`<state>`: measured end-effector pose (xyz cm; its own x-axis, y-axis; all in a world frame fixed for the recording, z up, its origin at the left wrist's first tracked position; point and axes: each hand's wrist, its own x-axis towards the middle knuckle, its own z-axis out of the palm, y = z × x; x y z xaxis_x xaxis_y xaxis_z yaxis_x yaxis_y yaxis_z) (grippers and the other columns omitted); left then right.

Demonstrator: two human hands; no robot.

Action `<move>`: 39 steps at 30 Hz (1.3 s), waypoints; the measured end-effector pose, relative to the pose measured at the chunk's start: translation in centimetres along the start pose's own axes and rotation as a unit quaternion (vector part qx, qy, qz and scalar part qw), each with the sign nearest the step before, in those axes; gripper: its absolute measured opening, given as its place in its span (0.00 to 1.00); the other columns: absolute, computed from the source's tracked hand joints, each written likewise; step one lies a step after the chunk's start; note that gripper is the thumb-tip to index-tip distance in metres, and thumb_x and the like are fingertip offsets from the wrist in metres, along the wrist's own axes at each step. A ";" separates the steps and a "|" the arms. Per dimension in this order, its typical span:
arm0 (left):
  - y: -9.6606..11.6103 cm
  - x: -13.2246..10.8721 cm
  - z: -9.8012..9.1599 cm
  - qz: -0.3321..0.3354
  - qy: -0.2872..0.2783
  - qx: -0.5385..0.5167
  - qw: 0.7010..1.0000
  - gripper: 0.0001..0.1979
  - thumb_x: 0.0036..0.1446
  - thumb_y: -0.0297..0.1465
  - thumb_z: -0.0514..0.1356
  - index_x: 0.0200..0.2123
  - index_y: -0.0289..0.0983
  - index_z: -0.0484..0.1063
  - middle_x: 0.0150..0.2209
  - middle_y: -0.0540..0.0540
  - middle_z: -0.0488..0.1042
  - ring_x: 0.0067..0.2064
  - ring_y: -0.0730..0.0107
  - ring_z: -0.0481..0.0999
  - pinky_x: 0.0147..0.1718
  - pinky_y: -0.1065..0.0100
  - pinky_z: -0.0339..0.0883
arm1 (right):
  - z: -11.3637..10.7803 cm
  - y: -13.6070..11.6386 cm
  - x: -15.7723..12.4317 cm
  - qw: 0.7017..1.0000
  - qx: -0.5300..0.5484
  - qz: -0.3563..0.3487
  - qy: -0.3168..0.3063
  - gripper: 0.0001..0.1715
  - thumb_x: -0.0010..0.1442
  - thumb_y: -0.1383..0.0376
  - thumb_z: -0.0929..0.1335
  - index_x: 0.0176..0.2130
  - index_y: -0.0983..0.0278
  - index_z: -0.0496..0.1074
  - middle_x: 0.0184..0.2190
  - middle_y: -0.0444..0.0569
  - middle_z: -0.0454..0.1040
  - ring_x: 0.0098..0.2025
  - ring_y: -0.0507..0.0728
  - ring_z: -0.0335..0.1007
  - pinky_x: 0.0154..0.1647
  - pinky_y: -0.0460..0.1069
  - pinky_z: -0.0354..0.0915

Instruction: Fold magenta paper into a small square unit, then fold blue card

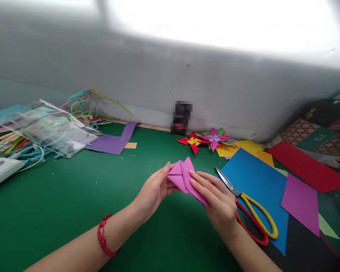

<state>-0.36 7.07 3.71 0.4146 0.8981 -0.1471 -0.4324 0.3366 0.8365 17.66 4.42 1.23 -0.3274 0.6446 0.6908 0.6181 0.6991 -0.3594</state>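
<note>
A folded pink paper piece (pixel 178 176) is held up above the green tabletop between both hands. My left hand (pixel 155 185) grips its left side, with the fingers passing behind the paper. From the right, my right hand (pixel 217 194) presses its fingers flat on the front of the pink folds. Creases and layered triangular flaps show on the paper; its back is hidden. Just right of my right hand lie scissors (pixel 238 193) with one yellow and one red handle, partly on a blue paper sheet (pixel 252 177).
Folded paper stars (pixel 214 139) lie by the wall. Red paper (pixel 308 164) and purple-pink paper (pixel 302 204) are on the right. A purple paper strip (pixel 110 143), a clear plastic bag (pixel 59 128) and a white device (pixel 4 170) are at left. Green tabletop (pixel 73 211) spreads below.
</note>
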 end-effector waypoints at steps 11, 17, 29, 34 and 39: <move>0.1 0.4 -0.5 0.032 0.025 0.095 0.995 0.16 0.50 0.31 0.60 0.44 0.35 0.67 0.40 0.43 0.72 0.38 0.69 0.71 0.36 0.70 0.65 | 0.3 0.1 0.1 0.998 -0.002 -0.012 -0.056 0.29 0.56 0.79 0.60 0.54 0.58 0.64 0.52 0.47 0.67 0.54 0.59 0.60 0.52 0.57 0.62; 0.5 0.6 -0.7 0.034 0.039 0.142 0.989 0.15 0.51 0.30 0.59 0.43 0.35 0.66 0.36 0.46 0.72 0.34 0.72 0.71 0.32 0.72 0.66 | 0.6 -0.3 0.9 0.969 0.130 0.201 0.062 0.17 0.59 0.70 0.61 0.48 0.59 0.68 0.46 0.50 0.71 0.47 0.59 0.67 0.43 0.54 0.67; -0.9 0.0 -0.6 0.157 0.015 0.424 0.892 0.13 0.45 0.25 0.62 0.37 0.39 0.68 0.38 0.49 0.69 0.40 0.70 0.69 0.39 0.69 0.63 | 0.8 -0.1 1.6 0.883 0.273 0.381 -0.031 0.11 0.57 0.59 0.64 0.29 0.63 0.69 0.24 0.44 0.68 0.25 0.52 0.63 0.24 0.45 0.61; -0.8 -0.2 -0.7 0.131 -0.072 0.473 0.869 0.04 0.48 0.25 0.60 0.29 0.39 0.72 0.29 0.52 0.70 0.32 0.74 0.69 0.32 0.73 0.62 | 0.8 -0.3 1.9 0.881 0.297 0.353 -0.104 0.10 0.56 0.60 0.65 0.32 0.64 0.72 0.29 0.46 0.72 0.32 0.54 0.66 0.30 0.45 0.62; -1.1 0.2 -1.0 0.085 -0.009 0.395 0.915 0.03 0.49 0.30 0.60 0.30 0.38 0.70 0.29 0.51 0.72 0.30 0.73 0.70 0.28 0.73 0.64 | 0.8 0.1 1.8 0.784 0.415 0.437 -0.146 0.15 0.53 0.56 0.66 0.35 0.64 0.74 0.29 0.46 0.74 0.31 0.54 0.68 0.28 0.46 0.63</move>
<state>-0.65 7.15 2.25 0.4105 0.9116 0.0229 0.2186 -0.1227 0.9681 16.52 5.92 1.92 -0.2631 0.9483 -0.1777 0.0593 -0.1680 -0.9840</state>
